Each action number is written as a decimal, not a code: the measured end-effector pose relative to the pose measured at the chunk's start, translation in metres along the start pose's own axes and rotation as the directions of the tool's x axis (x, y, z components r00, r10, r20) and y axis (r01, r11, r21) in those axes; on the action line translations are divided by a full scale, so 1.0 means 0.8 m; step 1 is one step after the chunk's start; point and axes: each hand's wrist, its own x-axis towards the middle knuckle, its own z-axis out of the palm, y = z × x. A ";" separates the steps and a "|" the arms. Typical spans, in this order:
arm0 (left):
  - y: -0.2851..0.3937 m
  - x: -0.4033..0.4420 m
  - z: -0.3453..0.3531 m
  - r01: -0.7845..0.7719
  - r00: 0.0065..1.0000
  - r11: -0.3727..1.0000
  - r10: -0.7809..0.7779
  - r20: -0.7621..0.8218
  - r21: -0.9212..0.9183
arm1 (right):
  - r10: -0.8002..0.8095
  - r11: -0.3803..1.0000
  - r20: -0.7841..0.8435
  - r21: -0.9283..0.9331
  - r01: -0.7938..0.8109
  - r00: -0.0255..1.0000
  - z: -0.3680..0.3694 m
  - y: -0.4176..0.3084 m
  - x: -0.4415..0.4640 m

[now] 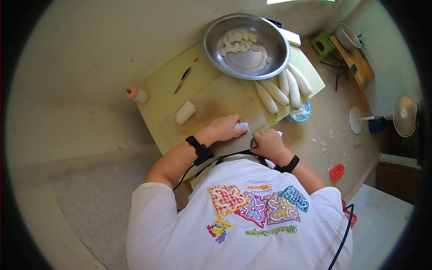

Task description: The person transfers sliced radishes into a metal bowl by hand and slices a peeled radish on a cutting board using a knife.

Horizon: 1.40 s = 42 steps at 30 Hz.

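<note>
My right hand (270, 144) is closed round the handle of a broad knife, apparently a cleaver (238, 144), with its grey blade reaching left over the board's near edge. My left hand (225, 128) has its fingers bent at the blade, beside a bright pale patch; what they grip is hidden. On the worn cutting board (211, 101), left of my left hand, lies a cut piece of white radish (185, 112). Several whole peeled radishes (294, 87) lie at the table's right. Behind the board, a steel basin (209, 54) holds thin white slices (240, 40).
A peeler-like tool (182, 80) lies on the yellowish table (157, 85). A pink-topped bottle (137, 94) stands at its left edge. Below the right edge is a blue bin with a plastic liner (300, 112). A fan (405, 115) and a wooden bench (355, 63) stand right.
</note>
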 end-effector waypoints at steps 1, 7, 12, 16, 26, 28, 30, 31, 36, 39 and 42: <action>0.002 -0.003 -0.004 0.004 1.000 1.000 -0.004 0.029 0.002 | -0.008 1.000 -0.007 0.005 0.008 1.000 0.002 -0.001 0.000; 0.004 -0.005 0.001 -0.039 0.998 0.999 0.037 0.044 0.026 | -0.023 1.000 -0.028 0.010 0.023 0.999 0.000 0.003 -0.002; 0.000 -0.006 0.010 -0.069 0.997 0.997 0.069 0.035 -0.016 | -0.032 0.999 -0.028 0.015 0.032 0.999 -0.001 0.002 -0.008; -0.010 -0.001 0.015 -0.075 0.995 0.994 0.079 0.060 -0.079 | -0.057 0.998 -0.031 0.016 0.058 0.998 0.003 0.005 -0.012; -0.041 0.025 0.025 0.186 0.954 0.827 -0.023 0.300 -0.530 | -0.072 0.997 -0.086 0.022 0.074 0.994 0.007 0.000 -0.018; -0.051 0.029 0.026 0.146 0.963 0.810 0.016 0.270 -0.568 | -0.061 0.998 -0.082 0.026 0.063 0.995 0.005 0.001 -0.021; -0.053 0.031 0.021 0.109 0.970 0.789 0.048 0.238 -0.604 | -0.052 0.998 -0.079 0.034 0.055 0.996 0.005 0.001 -0.024; -0.049 0.031 0.015 0.195 0.963 0.756 -0.027 0.267 -0.625 | -0.049 0.998 -0.084 0.033 0.052 0.995 0.004 0.001 -0.026; -0.060 0.038 -0.001 0.321 0.944 0.691 -0.181 0.275 -0.648 | -0.020 0.999 -0.077 0.024 0.022 0.997 -0.003 0.000 -0.036; -0.073 0.039 -0.015 0.321 0.946 0.585 -0.234 0.224 -0.745 | -0.007 1.000 -0.069 0.014 0.008 0.998 -0.005 0.001 -0.040; -0.074 0.033 -0.028 0.274 0.962 0.762 -0.224 0.157 -0.587 | -0.008 1.000 -0.058 0.017 0.009 0.998 -0.004 0.004 -0.042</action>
